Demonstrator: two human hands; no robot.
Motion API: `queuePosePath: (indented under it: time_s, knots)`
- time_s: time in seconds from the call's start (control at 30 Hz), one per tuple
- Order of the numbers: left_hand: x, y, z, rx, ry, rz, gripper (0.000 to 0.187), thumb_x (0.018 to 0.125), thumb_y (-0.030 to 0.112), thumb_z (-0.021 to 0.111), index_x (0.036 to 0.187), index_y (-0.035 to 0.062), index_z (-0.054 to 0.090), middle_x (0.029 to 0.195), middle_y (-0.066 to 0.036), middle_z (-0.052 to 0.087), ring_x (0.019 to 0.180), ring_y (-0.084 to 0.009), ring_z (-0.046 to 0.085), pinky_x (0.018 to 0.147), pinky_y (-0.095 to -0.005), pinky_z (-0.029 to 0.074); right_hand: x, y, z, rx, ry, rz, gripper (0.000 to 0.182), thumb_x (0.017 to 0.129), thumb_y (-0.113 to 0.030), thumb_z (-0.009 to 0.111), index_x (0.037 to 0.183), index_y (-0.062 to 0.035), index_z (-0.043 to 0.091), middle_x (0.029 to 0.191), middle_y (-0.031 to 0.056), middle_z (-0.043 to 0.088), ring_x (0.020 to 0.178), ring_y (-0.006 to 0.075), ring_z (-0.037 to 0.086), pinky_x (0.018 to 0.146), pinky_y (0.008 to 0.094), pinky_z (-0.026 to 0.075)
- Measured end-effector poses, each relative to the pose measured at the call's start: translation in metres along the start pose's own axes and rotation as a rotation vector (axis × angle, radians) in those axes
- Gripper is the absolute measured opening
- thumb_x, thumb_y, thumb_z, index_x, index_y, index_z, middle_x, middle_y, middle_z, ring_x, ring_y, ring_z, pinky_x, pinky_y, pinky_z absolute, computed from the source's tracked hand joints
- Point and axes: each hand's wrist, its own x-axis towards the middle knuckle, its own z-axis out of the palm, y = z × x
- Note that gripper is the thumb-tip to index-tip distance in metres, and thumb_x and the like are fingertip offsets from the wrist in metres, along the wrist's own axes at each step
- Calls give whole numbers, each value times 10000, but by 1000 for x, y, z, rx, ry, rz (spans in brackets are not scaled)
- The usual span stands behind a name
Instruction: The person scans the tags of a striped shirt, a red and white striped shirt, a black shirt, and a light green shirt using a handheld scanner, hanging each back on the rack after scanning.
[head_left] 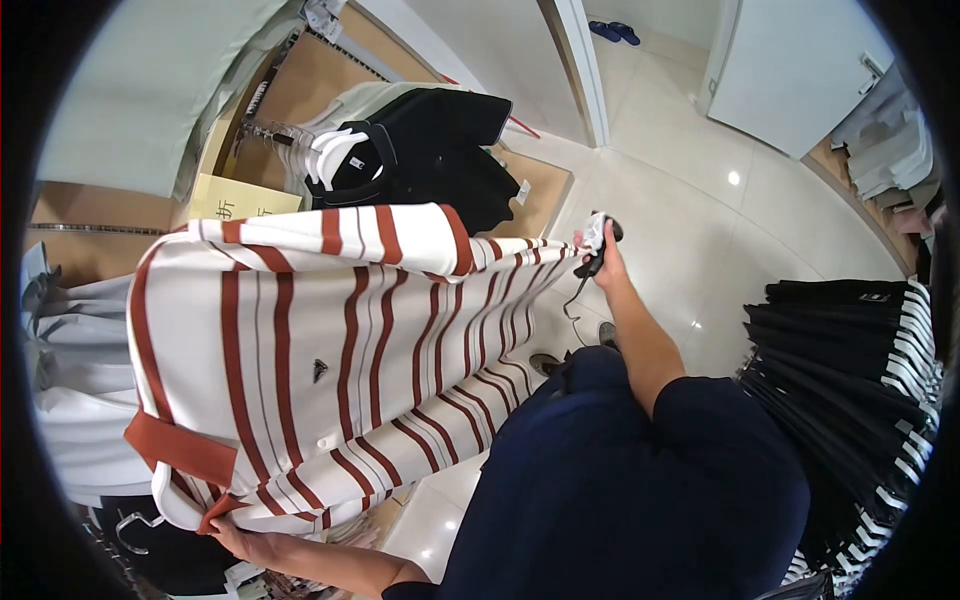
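A white polo shirt (pixel 320 340) with rust-red and thin grey stripes is stretched across the view, its rust collar (pixel 185 450) at the lower left. A white hanger (pixel 172 498) shows inside the neck. My left hand (pixel 240 540) is closed on the collar's tip. My right hand (pixel 607 260) is closed around a small black-and-white device (pixel 597 236) whose kind I cannot make out. A thin dark cord (pixel 572 310) hangs below it. The shirt's hem is drawn to a point at that hand. A small dark triangular emblem (pixel 319 371) sits on the shirt front.
Black shirts (pixel 440 150) hang on white hangers behind the striped shirt. A yellow sign (pixel 240 197) stands beside them. Dark garments on white hangers (pixel 830 360) line the right side. Blue slippers (pixel 614 32) lie by a white door (pixel 790 75). Pale garments (pixel 90 370) hang left.
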Motion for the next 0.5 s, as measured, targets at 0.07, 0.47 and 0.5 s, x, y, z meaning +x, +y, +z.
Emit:
queuePosePath:
  time_s: [0.07, 0.47, 0.5]
  knots:
    - [0, -14, -14, 28, 13, -38, 575, 1021, 289, 583, 1424, -78, 400, 1427, -224, 492, 1286, -296, 524, 1120, -441, 398, 11, -14, 0, -8, 14, 7, 367, 920, -392, 746, 1114, -97, 650, 1027, 90, 717, 929, 211, 696, 696, 388, 576]
    - [-147, -139, 155, 105, -456, -682, 472, 903, 180, 717, 1308, -31, 599, 1190, -96, 689, 1063, -176, 638, 993, -325, 472, -126, -13, 200, -621, -316, -260, 249, 819, -52, 810, 1026, -23, 673, 910, 14, 666, 824, 109, 649, 750, 272, 529]
    - [-165, -146, 170, 26, -512, -742, 503, 904, 215, 730, 1328, -18, 592, 1212, -90, 678, 1071, -178, 638, 989, -316, 472, -142, -3, 217, -620, -353, -204, 272, 820, -34, 804, 1049, -36, 656, 927, 8, 652, 863, 107, 639, 800, 273, 518]
